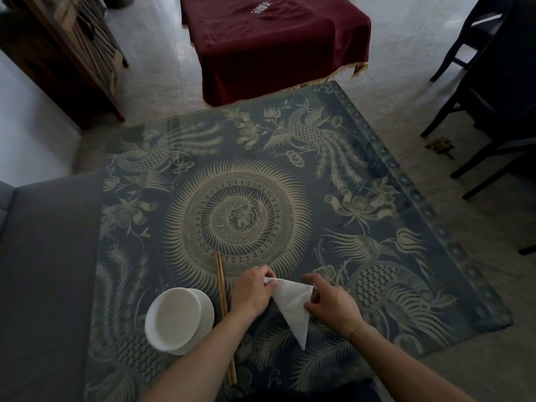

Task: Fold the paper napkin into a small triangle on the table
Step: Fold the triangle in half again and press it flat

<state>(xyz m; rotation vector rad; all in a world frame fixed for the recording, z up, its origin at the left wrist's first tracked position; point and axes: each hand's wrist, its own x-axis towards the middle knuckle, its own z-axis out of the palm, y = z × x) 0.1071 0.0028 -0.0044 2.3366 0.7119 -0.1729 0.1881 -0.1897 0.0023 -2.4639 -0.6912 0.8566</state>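
Setting: a dim room with a pale tiled floor; a glass-topped table (pixel 435 227) over a dark blue cloth printed with pale birds, flowers and a central sunburst.
Left hand (pixel 252 291): fingers curled onto the far-left corner of the napkin, pinching or pressing it there; which of the two I cannot tell.
Right hand (pixel 330 303): fingers bent at the far-right corner and right edge of the napkin, thumb on the paper.
Napkin (pixel 293 306): white, already a triangle, lying on the table between the hands at the near edge.
Key relation: the long axis runs from the far edge held by both hands down to a point aimed near, toward the person; both hands are equally close to it.
Outward: wooden chopsticks (pixel 224 311) just left of the left hand; white bowls (pixel 177 317) further left.
Beyond: a maroon-draped table (pixel 275 44) far; dark chairs (pixel 493 82) right.
Writing: none readable.
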